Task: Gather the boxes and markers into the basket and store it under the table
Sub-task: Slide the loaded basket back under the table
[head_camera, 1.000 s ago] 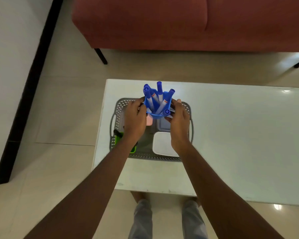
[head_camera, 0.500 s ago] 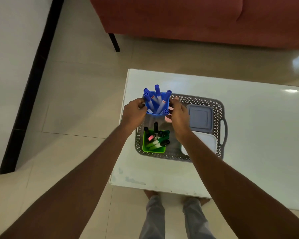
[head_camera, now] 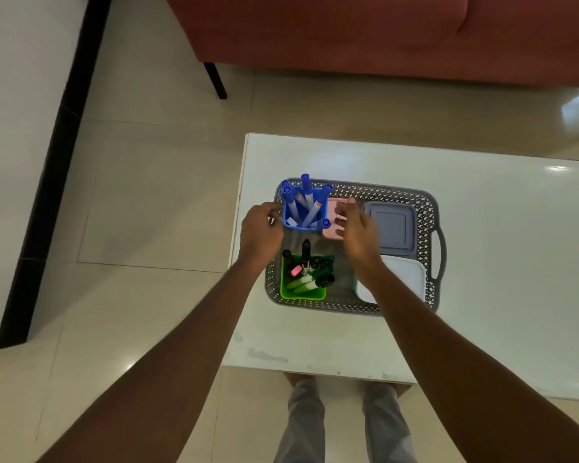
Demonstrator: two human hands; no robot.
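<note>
A grey perforated basket (head_camera: 428, 208) sits on the white table (head_camera: 498, 262) near its left end. In its far left corner stands a blue cup of blue markers (head_camera: 303, 208). A green cup of green and black markers (head_camera: 305, 279) stands at the near left. A pink box (head_camera: 333, 217), a grey lidded box (head_camera: 393, 227) and a white lidded box (head_camera: 405, 275) fill the rest. My left hand (head_camera: 261, 232) hovers just left of the blue cup, fingers apart. My right hand (head_camera: 358, 228) is over the pink box, fingers apart, holding nothing.
A red sofa (head_camera: 381, 35) with a dark leg (head_camera: 216, 80) stands beyond the table. Tiled floor (head_camera: 147, 195) lies to the left, with a wall and black skirting (head_camera: 47, 182) further left. My legs (head_camera: 341, 426) show below the table's near edge.
Both hands have let go of the blue marker cup, which now stands in the basket's far left corner. The hands have drawn back from it. The view has shifted left.
</note>
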